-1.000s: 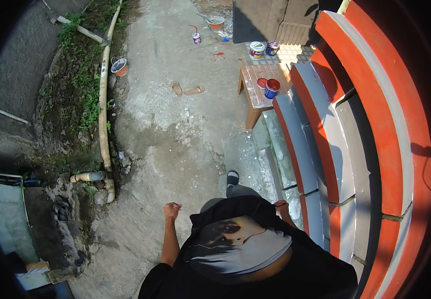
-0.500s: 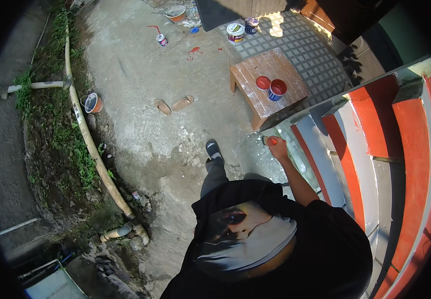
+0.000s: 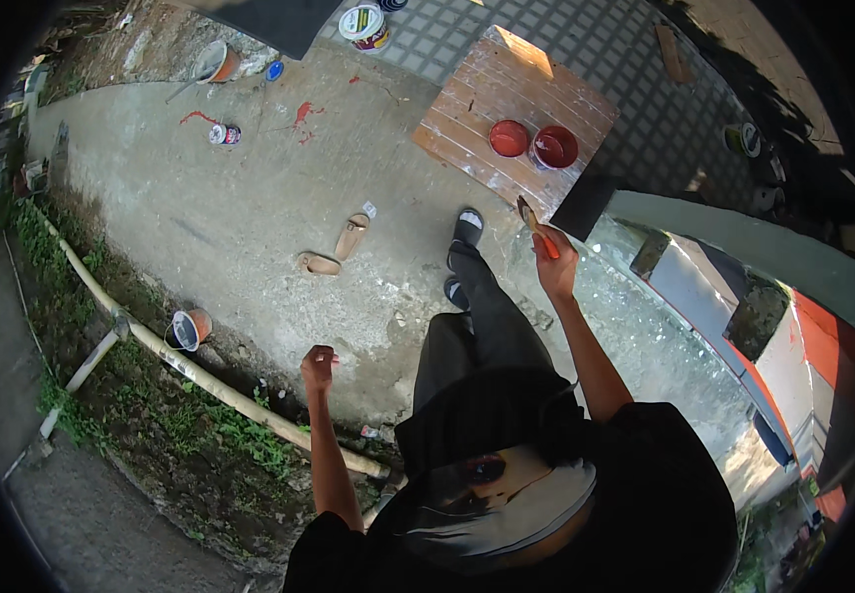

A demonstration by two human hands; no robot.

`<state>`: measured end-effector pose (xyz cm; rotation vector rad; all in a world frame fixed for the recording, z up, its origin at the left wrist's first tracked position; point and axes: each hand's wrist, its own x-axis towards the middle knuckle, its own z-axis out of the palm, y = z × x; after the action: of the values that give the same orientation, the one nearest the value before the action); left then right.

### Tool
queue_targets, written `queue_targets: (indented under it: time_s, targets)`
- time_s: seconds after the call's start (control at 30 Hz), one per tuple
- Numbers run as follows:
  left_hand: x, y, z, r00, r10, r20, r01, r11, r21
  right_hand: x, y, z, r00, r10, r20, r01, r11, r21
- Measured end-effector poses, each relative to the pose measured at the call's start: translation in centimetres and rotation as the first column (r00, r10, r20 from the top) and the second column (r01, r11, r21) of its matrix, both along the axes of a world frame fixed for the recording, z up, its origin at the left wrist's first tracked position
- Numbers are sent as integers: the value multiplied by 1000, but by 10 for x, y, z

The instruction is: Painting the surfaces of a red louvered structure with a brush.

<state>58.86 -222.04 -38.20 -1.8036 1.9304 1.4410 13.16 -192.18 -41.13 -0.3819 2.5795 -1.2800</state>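
Note:
My right hand (image 3: 559, 272) is closed around the red handle of a paintbrush (image 3: 529, 216), its bristles pointing forward near the corner of a low wooden table (image 3: 467, 128). On that table stand a can of red paint (image 3: 555, 147) and, touching or close beside it, a smaller round container or lid with red paint (image 3: 509, 138). My left hand (image 3: 318, 368) hangs out over the concrete with curled fingers. A tiny reddish spot shows at its fingertips, too small to name.
Tan sandals (image 3: 352, 236) lie ahead of my left side. An orange bucket (image 3: 190, 328) stands by a long pipe (image 3: 220, 392). Farther off are a paint can (image 3: 225, 133), a white tub (image 3: 364, 28) and red paint spills. Red and white painted steps (image 3: 694, 287) rise at right.
My body has turned rightward and stepped closer to the table. The right hand has carried the brush forward toward it. My left hand has come into view, and the steps have slid to the right edge.

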Motion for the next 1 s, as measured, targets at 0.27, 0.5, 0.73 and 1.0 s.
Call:
queue_targets:
  time_s: [0.27, 0.5, 0.73, 1.0]
  targets:
    - [-229, -70, -117, 854, -509, -102, 497, 859, -124, -44, -93, -86, 980, 160, -119, -153, 986, 72]
    - [-412, -41, -199, 754, -643, -134, 613, 762, -210, -55, -98, -161, 916, 126, 380, 14, 939, -345]
    - [-494, -23, -251, 811, -291, -508, 340, 940, 4, -61, -113, -180, 984, 177, -31, -175, 983, 58]
    - [-510, -38, -257, 822, -508, -257, 529, 848, 15, -47, -109, -184, 969, 231, -85, -211, 958, 195]
